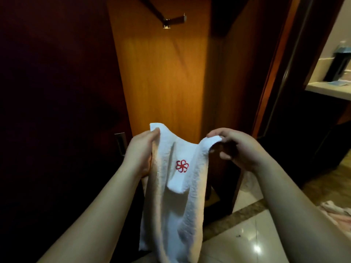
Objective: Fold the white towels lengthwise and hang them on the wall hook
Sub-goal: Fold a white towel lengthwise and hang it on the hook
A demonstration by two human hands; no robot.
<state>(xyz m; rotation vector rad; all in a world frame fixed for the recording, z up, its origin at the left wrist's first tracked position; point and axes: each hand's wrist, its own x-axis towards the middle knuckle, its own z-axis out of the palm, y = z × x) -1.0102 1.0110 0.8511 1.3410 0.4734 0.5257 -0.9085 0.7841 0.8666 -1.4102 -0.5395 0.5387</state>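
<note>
Both hands apart, each pinching a top corner of the white towel [171, 186]: left hand [141, 150], right hand [237, 149]. Towel hangs btwn them, prob. to align edges for the lengthwise fold. Wall hook [173, 20] well above hands, bare.

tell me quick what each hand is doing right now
Left hand: closed on the white towel, top corner.
Right hand: pinching the towel's other top corner.
</note>
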